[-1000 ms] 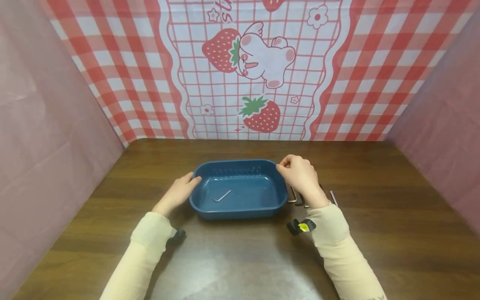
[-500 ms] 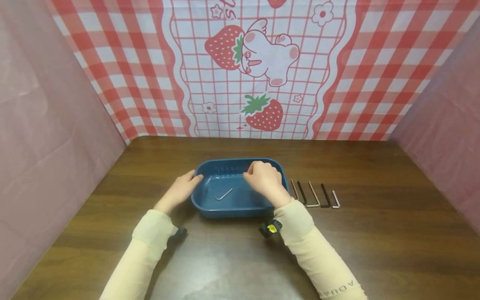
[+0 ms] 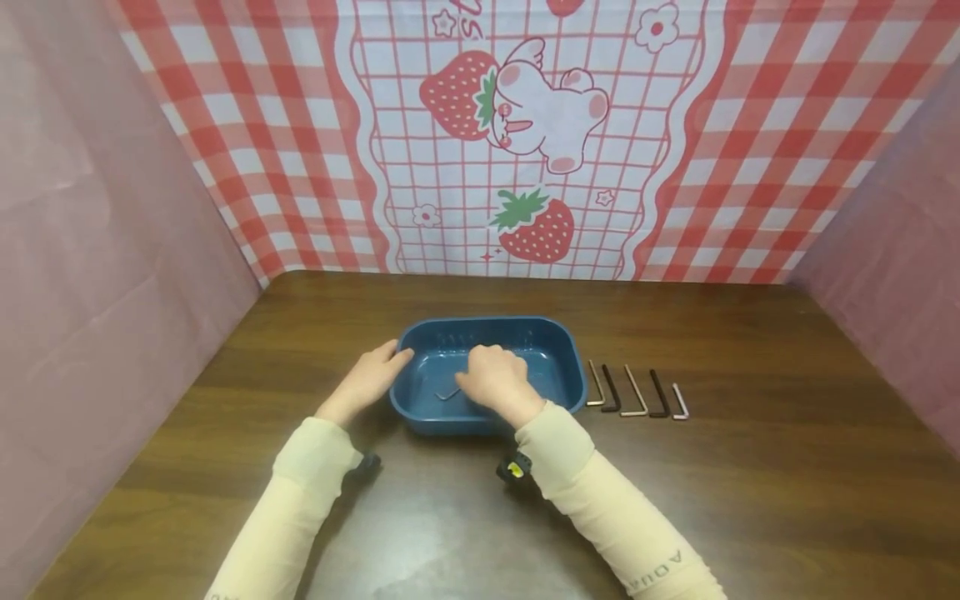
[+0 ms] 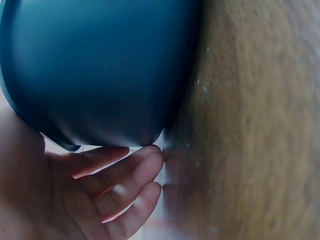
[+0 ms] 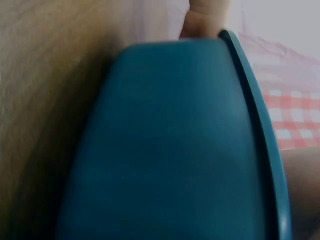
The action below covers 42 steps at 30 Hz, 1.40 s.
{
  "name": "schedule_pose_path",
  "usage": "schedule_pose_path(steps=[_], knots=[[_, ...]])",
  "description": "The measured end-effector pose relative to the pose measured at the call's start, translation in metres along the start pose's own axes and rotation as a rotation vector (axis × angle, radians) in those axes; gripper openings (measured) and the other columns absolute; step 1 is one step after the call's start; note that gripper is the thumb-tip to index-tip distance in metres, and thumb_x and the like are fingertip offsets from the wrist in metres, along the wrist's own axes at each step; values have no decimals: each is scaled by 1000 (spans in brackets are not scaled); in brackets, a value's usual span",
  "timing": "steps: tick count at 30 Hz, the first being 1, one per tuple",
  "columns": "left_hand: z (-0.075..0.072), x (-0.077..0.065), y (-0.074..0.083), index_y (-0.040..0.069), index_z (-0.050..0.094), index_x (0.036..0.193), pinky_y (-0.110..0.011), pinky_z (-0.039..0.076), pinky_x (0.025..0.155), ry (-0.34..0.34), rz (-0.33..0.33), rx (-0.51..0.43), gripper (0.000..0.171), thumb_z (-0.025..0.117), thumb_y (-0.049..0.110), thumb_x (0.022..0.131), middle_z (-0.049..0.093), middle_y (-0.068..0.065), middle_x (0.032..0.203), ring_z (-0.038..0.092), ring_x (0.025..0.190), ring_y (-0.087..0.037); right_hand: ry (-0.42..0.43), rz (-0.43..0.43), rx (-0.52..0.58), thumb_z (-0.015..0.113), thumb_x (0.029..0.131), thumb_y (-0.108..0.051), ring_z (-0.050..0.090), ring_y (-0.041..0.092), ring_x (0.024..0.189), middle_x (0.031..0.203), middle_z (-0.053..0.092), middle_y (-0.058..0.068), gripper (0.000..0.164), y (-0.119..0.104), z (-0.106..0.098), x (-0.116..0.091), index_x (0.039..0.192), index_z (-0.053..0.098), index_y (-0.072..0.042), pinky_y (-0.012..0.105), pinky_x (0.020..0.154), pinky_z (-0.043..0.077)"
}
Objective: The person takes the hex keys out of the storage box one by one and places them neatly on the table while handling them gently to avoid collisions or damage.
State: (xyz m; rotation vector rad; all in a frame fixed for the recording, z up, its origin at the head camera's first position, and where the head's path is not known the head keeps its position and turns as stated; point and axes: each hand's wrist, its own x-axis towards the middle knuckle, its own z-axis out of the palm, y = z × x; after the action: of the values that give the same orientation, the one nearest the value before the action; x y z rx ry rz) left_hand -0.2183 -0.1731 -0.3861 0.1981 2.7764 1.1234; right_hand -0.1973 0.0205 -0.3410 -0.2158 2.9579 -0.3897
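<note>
A blue rectangular basin (image 3: pixel 487 426) stands on the table, its inside partly hidden by my right hand. My left hand (image 3: pixel 367 379) holds its left end, thumb over the rim and fingers (image 4: pixel 145 170) against the outer wall. Inside the basin, my right hand (image 3: pixel 495 375) is lowered with the fingers bent. Beside its thumb lies a small silver hex key (image 3: pixel 444 395), partly covered. Whether the right fingers pinch anything is hidden, since the wall (image 5: pixel 170 135) blocks the right wrist view.
Right of the basin several L-shaped hex keys lie in a row: brass-coloured ones (image 3: pixel 635 392), black ones (image 3: pixel 659 395) and a short silvery one (image 3: pixel 680 403). Wooden table (image 3: pixel 442 533) extends around. A checked strawberry-print cloth (image 3: pixel 300 167) hangs behind, with pink cloth (image 3: pixel 127 275) at the sides.
From above the basin's right rim, my right hand has moved left and down into the basin, uncovering the row of hex keys. The left hand has stayed on the basin.
</note>
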Motion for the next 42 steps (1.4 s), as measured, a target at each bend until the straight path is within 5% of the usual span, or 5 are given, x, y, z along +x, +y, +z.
schedule_pose_path(steps=[13, 36, 42], knots=[[-1, 0, 3, 4, 42, 131, -51, 36, 99, -16, -9, -20, 52, 33, 41, 96, 50, -18, 129, 46, 120, -35, 19, 37, -134, 60, 83, -37, 61, 25, 67, 72, 64, 8, 32, -23, 28, 4, 85, 69, -7, 37, 60, 48], [-3, -2, 4, 3, 45, 129, -49, 37, 98, 15, 12, -2, 49, 35, 39, 96, 53, -19, 126, 49, 118, -35, -48, 73, -143, 61, 82, -44, 63, 26, 81, 87, 67, 9, 39, -22, 28, 9, 96, 68, -7, 37, 70, 48], [-1, 0, 1, 4, 45, 129, -50, 37, 98, 4, 14, -1, 49, 35, 39, 96, 53, -19, 126, 49, 118, -35, -76, 89, -138, 62, 82, -34, 62, 27, 86, 93, 66, 10, 32, -21, 29, 9, 99, 66, -7, 38, 73, 47]])
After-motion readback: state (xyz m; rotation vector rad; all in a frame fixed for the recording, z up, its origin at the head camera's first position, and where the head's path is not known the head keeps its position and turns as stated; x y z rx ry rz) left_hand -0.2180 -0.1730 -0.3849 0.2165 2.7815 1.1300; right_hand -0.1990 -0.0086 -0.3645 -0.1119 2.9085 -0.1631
